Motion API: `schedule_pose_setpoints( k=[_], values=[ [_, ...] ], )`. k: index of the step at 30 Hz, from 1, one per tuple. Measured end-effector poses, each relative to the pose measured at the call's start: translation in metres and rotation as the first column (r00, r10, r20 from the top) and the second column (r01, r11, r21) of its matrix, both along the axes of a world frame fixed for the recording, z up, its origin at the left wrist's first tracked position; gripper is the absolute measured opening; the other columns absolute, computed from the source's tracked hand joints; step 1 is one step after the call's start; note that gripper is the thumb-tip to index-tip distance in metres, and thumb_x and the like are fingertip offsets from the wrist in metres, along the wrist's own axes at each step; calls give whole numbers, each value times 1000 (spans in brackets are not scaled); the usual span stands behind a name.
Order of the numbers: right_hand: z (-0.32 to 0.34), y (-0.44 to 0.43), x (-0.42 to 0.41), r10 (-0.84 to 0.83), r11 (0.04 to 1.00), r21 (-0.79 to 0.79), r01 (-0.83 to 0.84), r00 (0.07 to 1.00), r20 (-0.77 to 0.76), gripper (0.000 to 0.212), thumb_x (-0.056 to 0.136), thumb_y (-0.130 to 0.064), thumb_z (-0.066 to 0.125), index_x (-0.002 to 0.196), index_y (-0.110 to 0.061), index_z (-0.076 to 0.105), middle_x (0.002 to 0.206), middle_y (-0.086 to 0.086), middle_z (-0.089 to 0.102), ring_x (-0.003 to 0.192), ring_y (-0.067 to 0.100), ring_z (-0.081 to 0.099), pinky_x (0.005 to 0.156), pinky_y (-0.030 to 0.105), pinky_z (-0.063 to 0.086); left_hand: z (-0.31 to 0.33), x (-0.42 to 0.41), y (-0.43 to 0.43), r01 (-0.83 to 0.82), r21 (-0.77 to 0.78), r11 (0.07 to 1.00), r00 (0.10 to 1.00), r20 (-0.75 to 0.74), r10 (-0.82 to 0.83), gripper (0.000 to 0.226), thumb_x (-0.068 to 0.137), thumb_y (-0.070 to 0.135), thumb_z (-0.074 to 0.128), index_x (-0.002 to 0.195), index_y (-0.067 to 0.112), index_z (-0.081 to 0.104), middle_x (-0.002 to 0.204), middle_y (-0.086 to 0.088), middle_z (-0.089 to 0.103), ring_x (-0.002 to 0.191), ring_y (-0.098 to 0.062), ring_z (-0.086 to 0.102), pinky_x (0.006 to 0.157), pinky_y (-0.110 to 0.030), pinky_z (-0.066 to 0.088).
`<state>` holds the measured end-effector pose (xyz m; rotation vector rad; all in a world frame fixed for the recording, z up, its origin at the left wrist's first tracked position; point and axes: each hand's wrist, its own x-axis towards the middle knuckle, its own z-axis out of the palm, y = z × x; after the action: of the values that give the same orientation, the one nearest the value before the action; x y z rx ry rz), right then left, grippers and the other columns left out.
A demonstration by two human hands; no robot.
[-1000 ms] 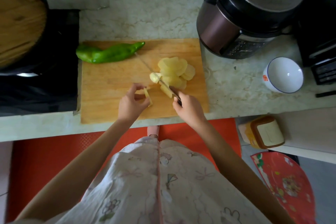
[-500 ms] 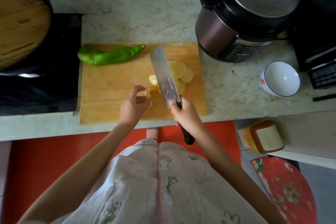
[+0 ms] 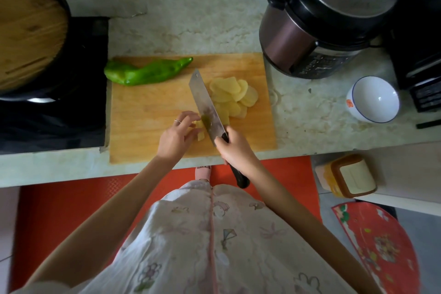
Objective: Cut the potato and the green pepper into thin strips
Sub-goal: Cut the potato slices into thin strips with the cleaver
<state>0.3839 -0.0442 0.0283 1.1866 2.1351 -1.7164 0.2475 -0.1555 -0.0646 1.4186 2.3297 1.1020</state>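
Looking down from the head view, I'd say the job is less than half done. The potato has been cut into flat rounds. The potato slices lie fanned in one overlapping heap at the right of the cutting board, too layered to count surely, though I make out at least seven. No thin strips show anywhere, so the slices have yet to be stacked and cut across. The one green pepper lies whole and uncut at the far left of the board.

The right hand is wrapped around the handle of the single cleaver. Its blade is tilted broad side up, between the heap and the left hand. That hand's fingers curl on a small potato piece just left of the blade. One white bowl sits on the counter to the right.
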Motion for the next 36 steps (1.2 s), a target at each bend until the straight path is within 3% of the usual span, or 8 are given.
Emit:
schedule_pose_setpoints(
  k=[3,7,18,22,28,36],
  values=[
    [4,5,2,21,1000,23,-21,1000,8,7,93,-15,41,96,-12,46,61,1,34,58,21,40,55,36,34,-3,-2,1,13,5,1000,999,-44,-12,23,90,33,50,112,25,48,121,9,48,84,-21,66,46,-38,52],
    [11,9,2,76,995,58,-78,996,39,14,91,-17,41,78,-16,38,62,3,37,56,21,41,55,35,35,-7,-1,1,11,5,1000,999,-44,-11,24,90,35,49,112,25,47,122,8,48,85,-24,65,48,-36,52],
    [23,9,-1,105,990,89,-112,991,77,16,89,-18,43,74,-17,36,65,3,41,56,21,42,56,35,37,-8,-3,0,-10,17,1000,1000,-29,10,23,90,38,48,111,26,47,119,5,46,82,-27,65,45,-37,50],
    [26,12,-4,101,992,62,-107,990,94,11,90,-20,42,81,-13,43,72,10,47,56,21,45,54,35,39,-7,-2,0,-11,24,1000,1000,-28,12,23,90,36,47,111,26,47,118,7,45,84,-26,64,48,-37,50],
    [27,12,-6,54,998,22,-57,990,132,21,93,-17,39,99,2,45,74,11,48,48,18,43,50,31,40,-5,0,1,-16,40,999,997,-72,19,21,90,32,48,110,24,46,114,5,46,76,-28,60,44,-30,44],
    [28,12,-10,29,1000,-3,-29,992,124,15,91,-15,40,94,-1,45,69,8,45,47,18,42,50,32,39,-15,-2,3,-34,56,998,992,-116,41,21,91,20,48,112,23,47,115,4,46,84,-17,52,41,-27,39]
  ],
)
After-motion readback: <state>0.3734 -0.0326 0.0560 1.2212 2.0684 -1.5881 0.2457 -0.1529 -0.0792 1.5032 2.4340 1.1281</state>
